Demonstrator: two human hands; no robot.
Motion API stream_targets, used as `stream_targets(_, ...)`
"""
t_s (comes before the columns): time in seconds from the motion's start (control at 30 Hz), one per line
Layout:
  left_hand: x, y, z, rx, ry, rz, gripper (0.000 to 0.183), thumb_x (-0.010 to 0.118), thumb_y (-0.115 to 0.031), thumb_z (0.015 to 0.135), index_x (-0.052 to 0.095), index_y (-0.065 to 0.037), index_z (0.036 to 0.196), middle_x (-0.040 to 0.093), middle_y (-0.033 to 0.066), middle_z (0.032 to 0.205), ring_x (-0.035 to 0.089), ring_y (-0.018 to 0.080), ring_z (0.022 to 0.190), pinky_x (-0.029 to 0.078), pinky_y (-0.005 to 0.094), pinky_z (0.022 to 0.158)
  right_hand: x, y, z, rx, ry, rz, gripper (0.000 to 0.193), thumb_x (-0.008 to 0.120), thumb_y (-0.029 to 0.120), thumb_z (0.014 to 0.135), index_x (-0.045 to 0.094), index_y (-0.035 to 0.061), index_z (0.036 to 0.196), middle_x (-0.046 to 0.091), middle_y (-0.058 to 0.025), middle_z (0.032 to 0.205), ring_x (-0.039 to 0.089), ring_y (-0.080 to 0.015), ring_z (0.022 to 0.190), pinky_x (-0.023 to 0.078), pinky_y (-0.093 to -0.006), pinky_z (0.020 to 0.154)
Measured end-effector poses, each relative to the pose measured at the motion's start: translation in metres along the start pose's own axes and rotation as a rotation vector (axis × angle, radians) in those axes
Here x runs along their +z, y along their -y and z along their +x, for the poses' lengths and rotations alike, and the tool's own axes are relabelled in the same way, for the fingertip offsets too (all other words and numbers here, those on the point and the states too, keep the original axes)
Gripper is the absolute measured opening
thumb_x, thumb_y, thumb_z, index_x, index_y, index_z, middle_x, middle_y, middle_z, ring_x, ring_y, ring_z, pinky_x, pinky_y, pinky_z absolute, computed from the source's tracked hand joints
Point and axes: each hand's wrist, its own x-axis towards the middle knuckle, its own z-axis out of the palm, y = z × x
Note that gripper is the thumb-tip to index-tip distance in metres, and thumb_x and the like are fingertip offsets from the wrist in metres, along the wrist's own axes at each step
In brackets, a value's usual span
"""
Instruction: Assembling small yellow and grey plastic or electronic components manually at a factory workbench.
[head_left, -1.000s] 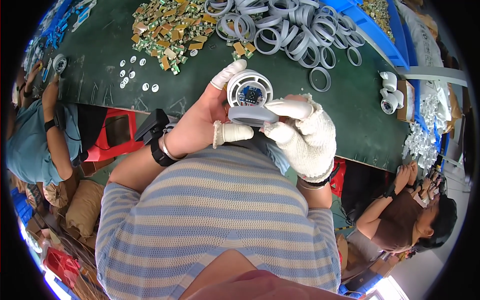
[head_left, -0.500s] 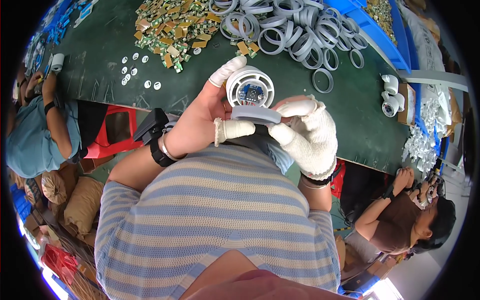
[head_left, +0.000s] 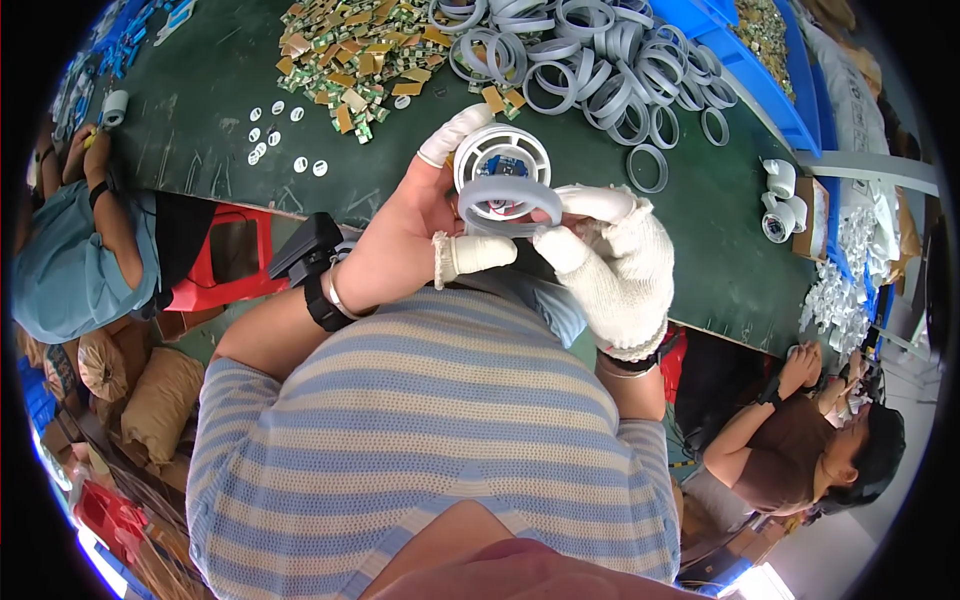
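My left hand [head_left: 393, 240], with cots on thumb and finger, is closed round a white round housing [head_left: 464, 160]. Inside the housing's open top sits a small blue circuit board [head_left: 500, 163] with some wires below it. My right hand [head_left: 625, 265], in a whitish knit glove, pinches a grey ring [head_left: 505, 229] by its right side. The ring is tilted and overlaps the housing's near edge; I cannot tell whether they touch. My left thumb lies just below the ring.
Heaped on the green table [head_left: 400, 170] are small circuit boards [head_left: 350, 60] and grey rings [head_left: 600, 80]. Several white discs [head_left: 275, 137] lie left. A blue bin [head_left: 770, 90], white housings [head_left: 780, 205] and clear parts [head_left: 840, 305] are at right. Co-workers sit on both sides.
The grey ring has tipped from nearly edge-on so that its opening now shows, and it covers more of the housing. Both hands keep their hold.
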Motion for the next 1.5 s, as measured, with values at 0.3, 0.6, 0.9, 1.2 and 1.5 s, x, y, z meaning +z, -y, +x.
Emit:
stream_targets(0.3, 0.000, -0.001, -0.001, -0.013, -0.054, 0.005, 0.114, 0.083, 0.006, 0.080, 0.012, -0.018, 0.166, 0.037, 0.0080, 0.158, 0.046, 0.0212, 0.142, 0.044, 0.0406, 0.115, 0.016, 0.001, -0.006, 0.006, -0.145, 0.086, 0.026, 0.083, 0.012, 0.086, 0.071, 0.0073, 0.108, 0.072, -0.0087, 0.092, 0.071, -0.0187, 0.079, 0.055, -0.0301, 0.071)
stream_targets(0.6, 0.001, 0.000, -0.003, -0.014, -0.064, -0.008, 0.115, 0.087, -0.005, 0.081, 0.011, -0.015, 0.166, 0.039, 0.0086, 0.159, 0.046, 0.0222, 0.142, 0.040, 0.0410, 0.117, 0.020, 0.001, -0.005, 0.092, -0.131, 0.144, 0.024, 0.084, 0.011, 0.085, 0.072, 0.0070, 0.105, 0.072, -0.0069, 0.088, 0.070, -0.0189, 0.078, 0.054, -0.0309, 0.072)
stream_targets(0.9, -0.006, 0.003, -0.002, -0.052, -0.039, 0.062, 0.092, 0.081, 0.008, 0.083, 0.035, -0.014, 0.160, 0.054, 0.0033, 0.144, 0.055, 0.0172, 0.132, 0.048, 0.0349, 0.109, 0.022, -0.025, -0.001, 0.132, -0.141, 0.183, 0.068, 0.087, 0.023, 0.082, 0.053, 0.0013, 0.137, 0.065, -0.0087, 0.115, 0.062, -0.0188, 0.099, 0.052, -0.0369, 0.091)
stream_targets(1.2, -0.006, 0.004, -0.003, 0.116, 0.217, 0.600, 0.075, 0.083, 0.000, 0.081, 0.051, -0.010, 0.149, 0.061, 0.0101, 0.131, 0.061, 0.0175, 0.115, 0.052, 0.0349, 0.097, 0.032, -0.015, 0.010, -0.213, 0.055, -0.347, 0.053, 0.088, 0.031, 0.074, 0.068, 0.0028, 0.114, 0.066, -0.0150, 0.101, 0.065, -0.0326, 0.091, 0.053, -0.0413, 0.081)
stream_targets(1.5, -0.049, -0.026, 0.041, 0.324, 0.173, 1.466, 0.032, 0.075, -0.007, 0.084, 0.073, -0.015, 0.115, 0.061, 0.0070, 0.102, 0.055, 0.0310, 0.102, 0.047, 0.0417, 0.090, -0.022, -0.062, 0.019, 0.178, 0.025, -0.493, 0.043, 0.077, 0.043, 0.090, 0.072, 0.0010, 0.094, 0.068, -0.0142, 0.084, 0.068, -0.0265, 0.081, 0.054, -0.0383, 0.077)
